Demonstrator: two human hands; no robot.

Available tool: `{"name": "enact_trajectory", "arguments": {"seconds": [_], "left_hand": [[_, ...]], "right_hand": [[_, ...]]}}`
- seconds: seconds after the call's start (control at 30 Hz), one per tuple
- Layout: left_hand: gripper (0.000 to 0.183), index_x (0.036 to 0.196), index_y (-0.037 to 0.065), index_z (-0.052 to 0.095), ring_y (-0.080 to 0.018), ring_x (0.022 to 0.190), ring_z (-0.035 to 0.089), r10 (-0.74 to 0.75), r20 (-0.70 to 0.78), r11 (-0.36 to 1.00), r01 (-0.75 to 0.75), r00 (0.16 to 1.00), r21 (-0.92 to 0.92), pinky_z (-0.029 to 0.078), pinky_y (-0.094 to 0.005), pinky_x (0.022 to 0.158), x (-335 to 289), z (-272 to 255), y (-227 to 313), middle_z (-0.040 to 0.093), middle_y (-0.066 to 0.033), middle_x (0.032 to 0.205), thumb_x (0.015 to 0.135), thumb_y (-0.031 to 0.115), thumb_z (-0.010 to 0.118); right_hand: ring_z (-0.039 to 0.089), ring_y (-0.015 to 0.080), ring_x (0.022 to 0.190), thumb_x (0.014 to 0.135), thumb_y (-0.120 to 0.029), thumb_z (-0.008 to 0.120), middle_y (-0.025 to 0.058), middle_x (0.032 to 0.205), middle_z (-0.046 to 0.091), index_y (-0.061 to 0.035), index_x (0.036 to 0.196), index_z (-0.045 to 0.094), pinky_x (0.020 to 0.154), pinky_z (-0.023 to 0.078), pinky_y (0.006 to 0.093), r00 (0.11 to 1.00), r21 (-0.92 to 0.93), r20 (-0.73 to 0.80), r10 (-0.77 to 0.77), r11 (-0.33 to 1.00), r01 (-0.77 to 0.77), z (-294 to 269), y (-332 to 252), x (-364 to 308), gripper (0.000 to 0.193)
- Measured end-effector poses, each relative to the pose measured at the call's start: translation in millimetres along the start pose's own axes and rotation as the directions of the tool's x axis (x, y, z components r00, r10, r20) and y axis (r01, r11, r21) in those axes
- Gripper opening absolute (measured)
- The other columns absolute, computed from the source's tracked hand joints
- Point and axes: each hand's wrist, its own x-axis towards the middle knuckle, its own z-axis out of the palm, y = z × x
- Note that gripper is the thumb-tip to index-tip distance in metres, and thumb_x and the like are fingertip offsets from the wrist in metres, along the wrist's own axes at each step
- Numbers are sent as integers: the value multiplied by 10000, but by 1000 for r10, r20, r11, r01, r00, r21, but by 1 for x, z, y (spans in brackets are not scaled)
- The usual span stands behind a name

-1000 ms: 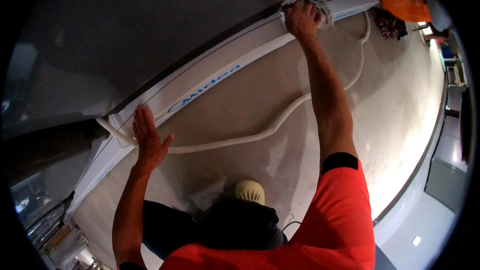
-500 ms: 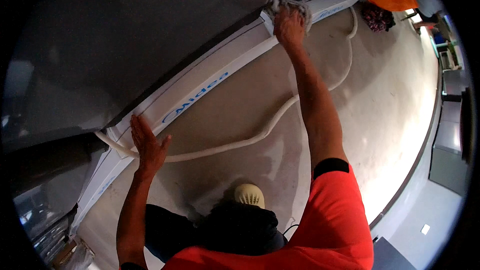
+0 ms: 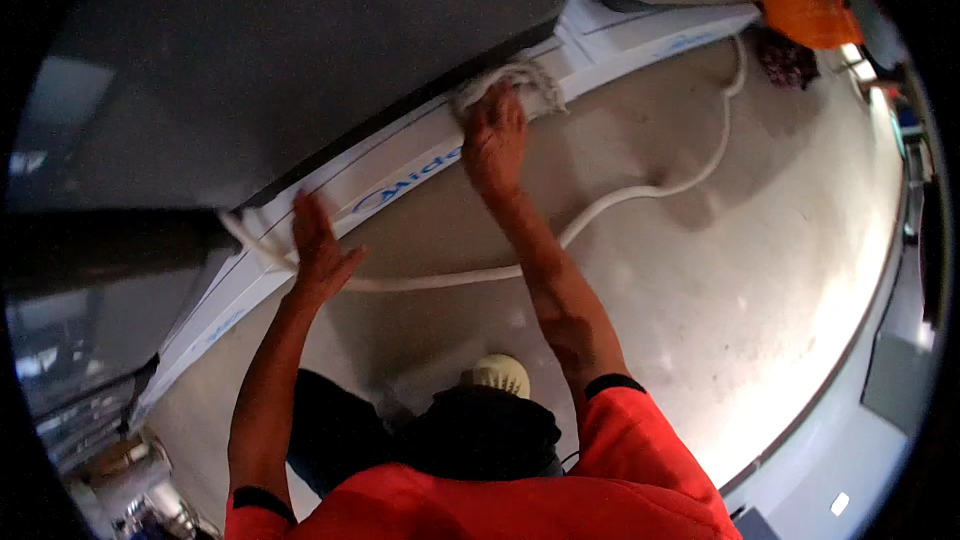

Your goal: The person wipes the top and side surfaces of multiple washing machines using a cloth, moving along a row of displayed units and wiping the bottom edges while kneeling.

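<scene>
My right hand (image 3: 495, 145) presses a greyish, shaggy cloth (image 3: 540, 90) onto the long white base strip (image 3: 300, 205), which has blue lettering along its front. The fingers lie over the cloth, and part of it spreads out past the hand. My left hand (image 3: 322, 250) rests on the same strip farther left, fingers stretched out, thumb apart, holding nothing. Just beside and beneath it runs a thick white hose (image 3: 430, 283). Above the strip rises a large dark panel (image 3: 330, 50).
The hose curves over the grey floor (image 3: 690, 270) toward the far right. An orange bag (image 3: 815, 10) and a dark patterned bundle (image 3: 785, 62) lie there. At the lower left are clear plastic-wrapped items (image 3: 150, 485). A beige shoe (image 3: 500, 375) shows below my hands.
My right hand has slid the cloth left and nearer along the strip, onto the lettered stretch. The left hand stays on the strip, and the whole view has shifted slightly.
</scene>
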Motion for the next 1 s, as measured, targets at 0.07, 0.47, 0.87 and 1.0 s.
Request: {"name": "enact_trajectory", "arguments": {"seconds": [0.07, 0.47, 0.87, 1.0], "left_hand": [[1090, 1480, -25, -54, -394, 1440, -71, -2, -7, 998, 2, 1000, -55, -4, -487, 1158, 0, -8, 0, -96, -273, 1539, 800, 325, 723], [803, 1521, 202, 124, -251, 1353, 343, -166, 261, 86, 278, 951, -957, 319, -414, 1103, -85, -161, 21, 295, -120, 1500, 909, 288, 636], [483, 1361, 69, 459, -224, 1056, 586, -596, 305, -44, 349, 743, -936, 516, -370, 886, -193, -139, -90, 560, -111, 1252, 926, 228, 597], [415, 1311, 63, 504, -250, 1097, 561, -737, 260, -274, 75, 624, -959, 474, -389, 943, -271, -105, -206, 578, -126, 1216, 929, 213, 568]], "right_hand": [[445, 407, 1211, 819, -59, 553, 223, 1282, 477, 15, 1063, 607, 1023, 360, 499, 994, 124, 48, -96, 988, 90, 10, -55, -25, 260], [563, 223, 1112, 993, -298, 386, 86, 1286, 535, -48, 1271, 507, 916, 492, 377, 557, 627, 650, -517, -50, -777, -42, -191, -10, 393], [573, 267, 1151, 977, -357, 477, 138, 1279, 563, -25, 1324, 475, 961, 477, 434, -13, 332, 740, -672, 383, -862, -46, -259, -36, 481], [588, 257, 1135, 948, -373, 532, 158, 1192, 621, -7, 1257, 544, 951, 482, 419, 43, 334, 842, -538, 457, -824, -49, -259, -47, 479]]}}
